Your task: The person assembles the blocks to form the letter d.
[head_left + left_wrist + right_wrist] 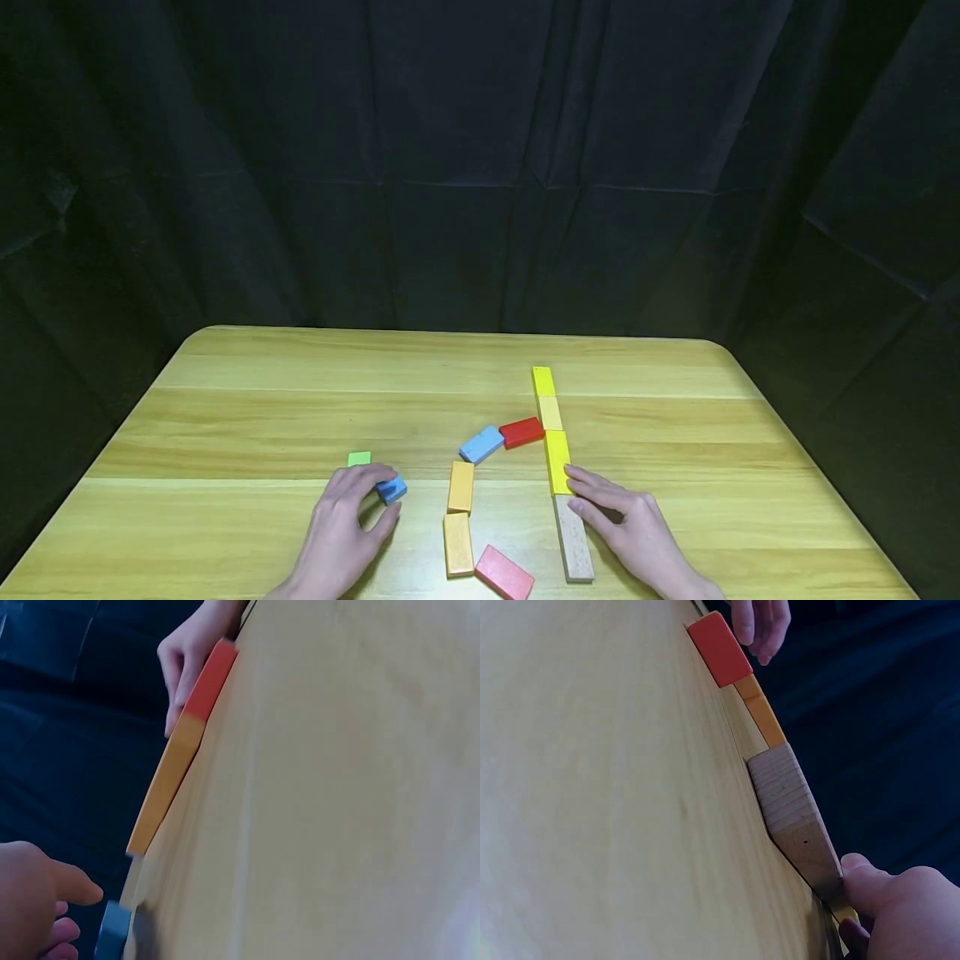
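My left hand [339, 523] hovers around a small blue block [393, 490] on the table, with thumb and fingers spread apart. In the left wrist view the thumb tip is clear of that blue block [113, 930]. Just beyond the fingers lies a green block [359, 458], partly hidden by the hand. My right hand [637, 525] touches the right side of a straight row, fingertips by a long yellow block [557, 462] and thumb by a greyish wooden block [573, 537]. In the right wrist view the thumb meets the wooden block [799, 817] near its far end.
The row continues away with a pale yellow block [550, 412] and a bright yellow block [543, 381]. Left of it curves a line of red [522, 432], light blue [482, 444], two orange [461, 487] and pink [505, 572] blocks. A dark curtain [480, 167] hangs behind the table.
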`<state>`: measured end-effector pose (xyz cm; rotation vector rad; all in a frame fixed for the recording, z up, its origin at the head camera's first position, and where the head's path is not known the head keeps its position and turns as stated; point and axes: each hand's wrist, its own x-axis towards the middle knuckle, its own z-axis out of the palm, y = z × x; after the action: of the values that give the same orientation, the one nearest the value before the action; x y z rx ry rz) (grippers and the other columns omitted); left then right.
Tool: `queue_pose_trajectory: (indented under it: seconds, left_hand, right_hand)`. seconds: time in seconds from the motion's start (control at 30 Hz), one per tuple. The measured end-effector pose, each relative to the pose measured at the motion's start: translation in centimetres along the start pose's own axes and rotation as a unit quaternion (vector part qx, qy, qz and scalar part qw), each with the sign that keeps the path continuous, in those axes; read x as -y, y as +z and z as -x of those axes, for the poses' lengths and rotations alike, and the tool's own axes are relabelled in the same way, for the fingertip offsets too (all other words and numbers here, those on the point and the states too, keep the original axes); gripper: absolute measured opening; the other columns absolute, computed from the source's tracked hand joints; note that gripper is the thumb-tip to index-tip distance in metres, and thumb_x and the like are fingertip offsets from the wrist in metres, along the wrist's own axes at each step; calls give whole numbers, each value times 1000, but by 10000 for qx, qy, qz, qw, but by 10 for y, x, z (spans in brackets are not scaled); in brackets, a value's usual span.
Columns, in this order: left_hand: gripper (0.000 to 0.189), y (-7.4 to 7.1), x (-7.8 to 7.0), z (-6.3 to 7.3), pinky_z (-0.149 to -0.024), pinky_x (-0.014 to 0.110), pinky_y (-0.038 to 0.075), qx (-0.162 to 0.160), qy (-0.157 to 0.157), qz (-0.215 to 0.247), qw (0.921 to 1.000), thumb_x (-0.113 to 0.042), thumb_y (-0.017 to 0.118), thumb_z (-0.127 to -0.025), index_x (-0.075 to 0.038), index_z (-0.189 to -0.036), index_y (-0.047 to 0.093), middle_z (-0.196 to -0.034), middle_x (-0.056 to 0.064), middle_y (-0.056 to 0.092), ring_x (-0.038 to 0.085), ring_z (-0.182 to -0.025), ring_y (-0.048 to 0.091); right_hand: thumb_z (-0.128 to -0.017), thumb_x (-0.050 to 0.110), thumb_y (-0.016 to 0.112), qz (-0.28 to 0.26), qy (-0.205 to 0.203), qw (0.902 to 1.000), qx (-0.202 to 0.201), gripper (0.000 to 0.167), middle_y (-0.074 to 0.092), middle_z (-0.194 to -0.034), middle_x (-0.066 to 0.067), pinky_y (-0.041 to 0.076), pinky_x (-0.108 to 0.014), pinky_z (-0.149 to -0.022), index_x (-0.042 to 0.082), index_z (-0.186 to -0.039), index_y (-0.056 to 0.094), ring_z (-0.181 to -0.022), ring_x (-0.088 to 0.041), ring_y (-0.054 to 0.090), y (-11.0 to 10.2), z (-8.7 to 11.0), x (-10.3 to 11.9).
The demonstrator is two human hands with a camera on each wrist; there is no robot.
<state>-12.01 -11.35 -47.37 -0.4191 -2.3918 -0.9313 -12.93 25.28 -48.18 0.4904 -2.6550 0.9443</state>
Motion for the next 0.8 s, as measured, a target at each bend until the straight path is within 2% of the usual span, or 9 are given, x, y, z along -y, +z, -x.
queue_pose_trajectory:
  seconds: [0.27, 0.6, 0.8]
  left_hand:
    - [38, -4, 9, -1, -86, 41, 58, 440, -576, -130, 9973, -6, 89, -71, -10, -105, 72, -106, 0, 73, 20, -101, 65]
    - [32, -2, 10, 0, -85, 42, 59, 530, -728, -73, 9959, -6, 86, -75, -8, -104, 72, -103, 2, 75, 22, -99, 70]
    - [32, -2, 10, 1, -82, 39, 59, 468, -648, -50, 9968, -6, 86, -74, -8, -103, 72, -100, 3, 75, 20, -94, 71]
  right_hand:
    - [-89, 27, 76, -27, -43, 10000, -17, 30, 67, -129, 13, 35, 0, -96, 15, -117, 76, -118, -18, 64, 1, 1, -1]
    - [-89, 27, 76, 48, -28, 10000, -13, 30, 67, -129, 13, 35, 1, -96, 16, -117, 76, -117, -17, 65, 0, 0, -1]
    - [-89, 26, 76, 3, -59, 10000, -13, 30, 67, -129, 11, 35, 0, -97, 14, -117, 76, -118, -18, 64, 0, -1, -1]
